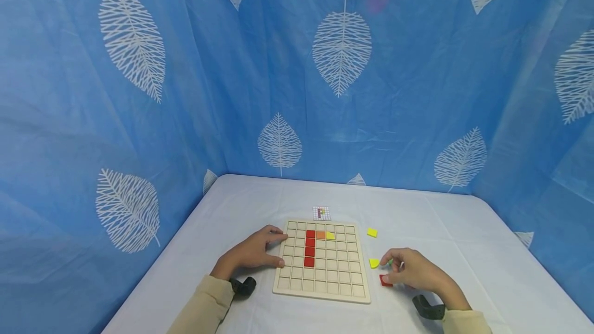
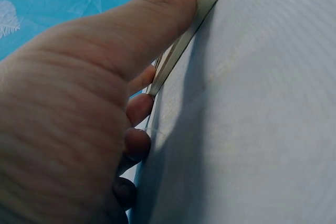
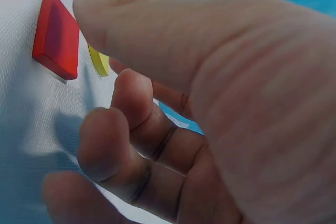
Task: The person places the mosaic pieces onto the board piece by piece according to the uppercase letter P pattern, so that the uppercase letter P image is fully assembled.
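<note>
My left hand [image 1: 255,249] rests at the left edge of a wooden grid board [image 1: 320,286]; thumb and index finger, spread apart, touch its rim. A column of several red tiles [image 1: 309,252], an orange tile [image 1: 320,235] and a yellow tile [image 1: 330,236] lie in its cells. To the right of the board, my right hand [image 1: 413,269] hovers with bent fingers over a loose red tile [image 1: 384,281]. In the right wrist view that red tile [image 3: 55,40] lies on the cloth, no fingers around it. A small green piece [image 1: 390,262] shows partly behind the fingers.
A yellow piece with a rounded side [image 1: 374,263] lies between the board and my right hand. Farther back is another yellow tile [image 1: 372,232]. A small printed pattern card [image 1: 322,213] lies beyond the board. Blue leaf-patterned curtains [image 1: 343,133] stand around the white-covered table [image 1: 250,200].
</note>
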Demonstrator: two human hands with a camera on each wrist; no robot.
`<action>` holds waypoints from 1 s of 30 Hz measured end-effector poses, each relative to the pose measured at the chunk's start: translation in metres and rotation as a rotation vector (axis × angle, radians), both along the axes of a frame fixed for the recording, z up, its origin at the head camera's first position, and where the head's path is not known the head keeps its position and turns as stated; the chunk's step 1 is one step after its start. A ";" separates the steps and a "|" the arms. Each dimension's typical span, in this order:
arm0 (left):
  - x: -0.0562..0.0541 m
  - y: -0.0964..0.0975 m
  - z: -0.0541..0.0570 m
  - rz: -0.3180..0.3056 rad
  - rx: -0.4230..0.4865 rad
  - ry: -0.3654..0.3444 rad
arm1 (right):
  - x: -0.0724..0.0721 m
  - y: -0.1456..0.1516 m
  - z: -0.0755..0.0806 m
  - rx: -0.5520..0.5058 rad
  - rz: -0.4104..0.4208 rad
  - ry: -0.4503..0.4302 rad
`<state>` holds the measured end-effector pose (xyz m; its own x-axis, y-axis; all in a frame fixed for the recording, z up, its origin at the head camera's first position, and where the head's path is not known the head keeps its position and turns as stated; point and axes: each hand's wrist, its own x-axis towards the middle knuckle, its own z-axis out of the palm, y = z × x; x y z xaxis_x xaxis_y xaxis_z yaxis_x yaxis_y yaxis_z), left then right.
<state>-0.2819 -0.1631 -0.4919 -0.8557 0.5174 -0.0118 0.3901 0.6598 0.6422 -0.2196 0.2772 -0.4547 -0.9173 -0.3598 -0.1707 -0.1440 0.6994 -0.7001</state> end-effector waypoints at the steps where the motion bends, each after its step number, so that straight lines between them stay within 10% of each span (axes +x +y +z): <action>1: 0.000 0.000 0.000 0.003 -0.001 -0.003 | 0.000 0.000 0.000 0.003 0.005 0.003; 30: -0.001 0.001 -0.001 0.018 -0.018 -0.002 | -0.001 0.002 -0.009 -0.003 0.048 -0.032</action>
<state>-0.2828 -0.1621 -0.4926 -0.8646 0.5019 -0.0231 0.3769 0.6783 0.6307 -0.2206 0.2794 -0.4637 -0.8932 -0.4034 -0.1986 -0.1545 0.6901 -0.7070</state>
